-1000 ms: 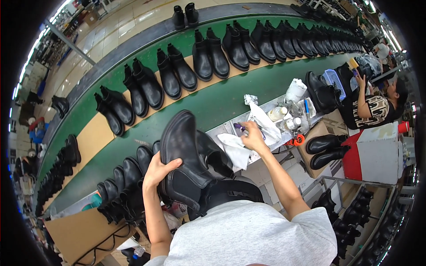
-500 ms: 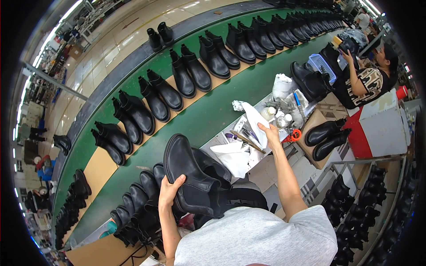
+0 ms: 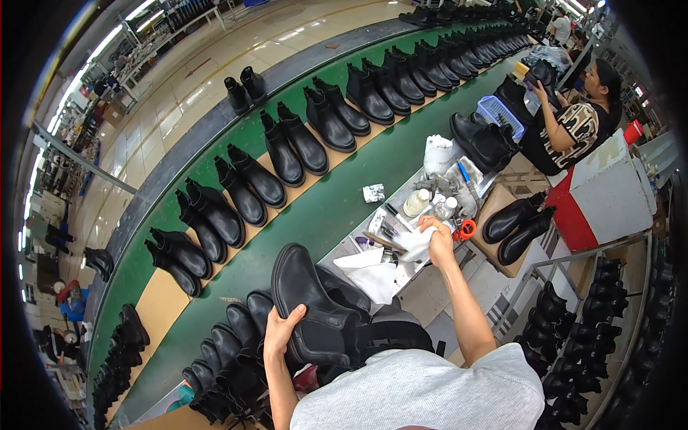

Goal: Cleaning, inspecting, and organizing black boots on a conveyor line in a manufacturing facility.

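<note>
1. Left hand (image 3: 281, 331): closed around the ankle shaft of a black ankle boot (image 3: 309, 307), fingers spread over the elastic side panel. The boot is held in front of the person's chest, toe pointing away toward the green conveyor belt (image 3: 315, 215), just above a cluster of similar boots at the near edge.

2. Right hand (image 3: 437, 240): closed on a white cloth (image 3: 417, 244), gripping it from above at the small work tray (image 3: 401, 215). The tray stands beside the belt and carries bottles, brushes and further white rags (image 3: 373, 271).

3. Appearance of the boot: smooth, glossy black upper, rounded toe, dark elastic gusset at the ankle, low dark sole. No laces are visible.

4. Handling judgement, boot: moderately heavy for one hand, with a stiff sole and toe and a softer, collapsible shaft. The polished upper is likely slippery and marks easily. Best hold: the shaft at the gusset, as now, or the heel; avoid pressing the toe cap.

5. Handling judgement, cloth: light, limp, no fixed shape. A pinch anywhere on a bunched fold lifts it.

6. Surroundings: pairs of black boots stand in a row along the tan strip (image 3: 236, 236) on the belt. A co-worker (image 3: 573, 125) in a patterned top is seated at the far right, handling another boot. Racks of boots (image 3: 595, 322) stand lower right.
</note>
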